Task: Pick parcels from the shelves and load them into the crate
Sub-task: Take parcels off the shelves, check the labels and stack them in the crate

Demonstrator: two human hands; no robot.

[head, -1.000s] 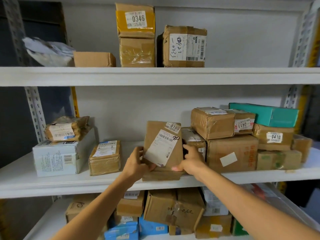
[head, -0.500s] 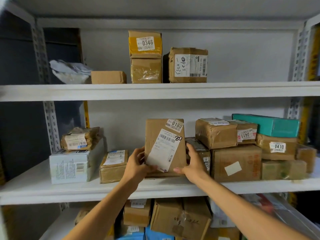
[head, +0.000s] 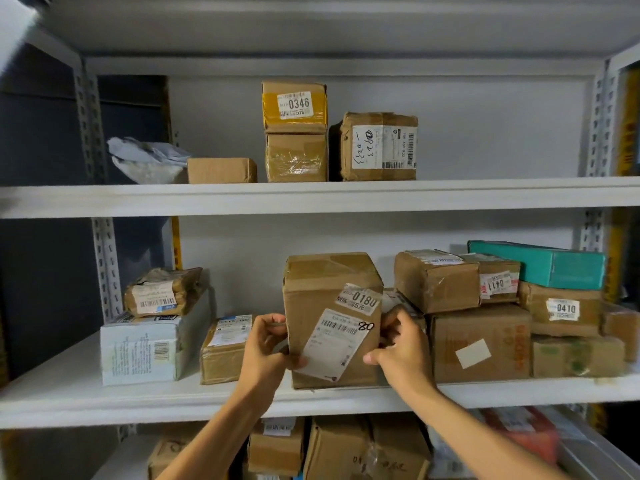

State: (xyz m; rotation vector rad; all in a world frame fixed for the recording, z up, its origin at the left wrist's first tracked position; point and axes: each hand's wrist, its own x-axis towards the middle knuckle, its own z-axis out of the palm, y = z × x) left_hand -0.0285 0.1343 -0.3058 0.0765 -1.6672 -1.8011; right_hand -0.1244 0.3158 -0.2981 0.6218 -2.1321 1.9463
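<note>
Middle shelf [head: 104,407], front edge: the 0180 parcel [head: 325,292], tipped back a second ago, now stands square, showing its taped top. My left grip [head: 265,344] and right grip [head: 398,348] are clamped on its two sides. I judge it ready to lift out for the crate, which is out of view. It is a creased brown carton with a slanted white shipping label [head: 332,344] marked "80" in pen.

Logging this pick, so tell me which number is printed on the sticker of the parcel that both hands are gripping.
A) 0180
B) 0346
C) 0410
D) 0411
A: the brown parcel, gripped between the left hand and the right hand on the middle shelf, carries a sticker that reads 0180.
</note>
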